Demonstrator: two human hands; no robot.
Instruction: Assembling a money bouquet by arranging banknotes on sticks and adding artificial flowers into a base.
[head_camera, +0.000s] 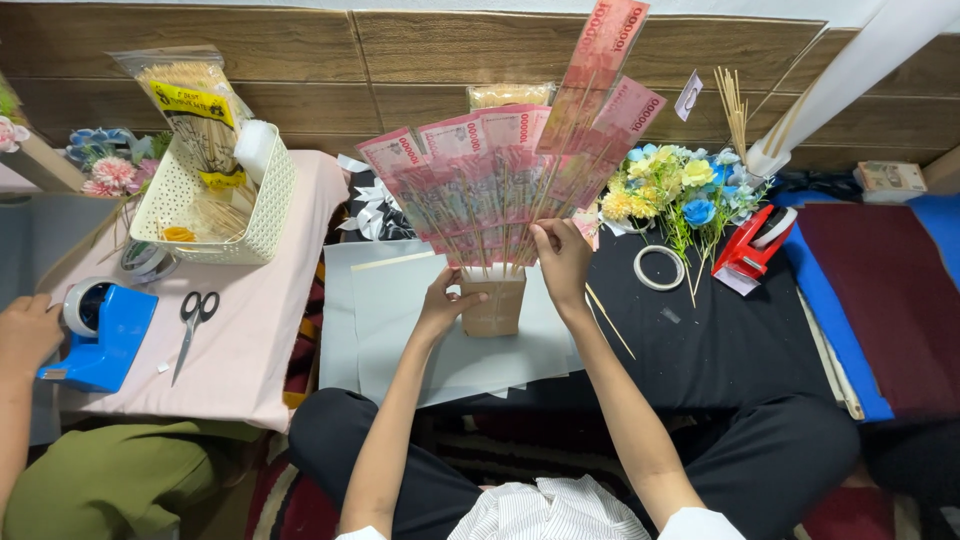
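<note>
A fan of pink banknotes on thin wooden sticks (500, 165) stands in a small brown cardboard block (497, 305) on grey paper sheets (400, 320). My left hand (445, 300) grips the left side of the block, just under the notes. My right hand (562, 255) pinches the sticks at the right side of the fan, where two notes rise higher than the rest. A loose stick (610, 322) lies on the black cloth beside my right forearm.
A white basket (255, 215) with a bag of sticks, scissors (193, 325) and a blue tape dispenser (105, 335) sit on the pink table at left, near another person's hand (25, 330). Artificial flowers (680, 190), a tape roll (660, 267) and a red dispenser (752, 248) lie right.
</note>
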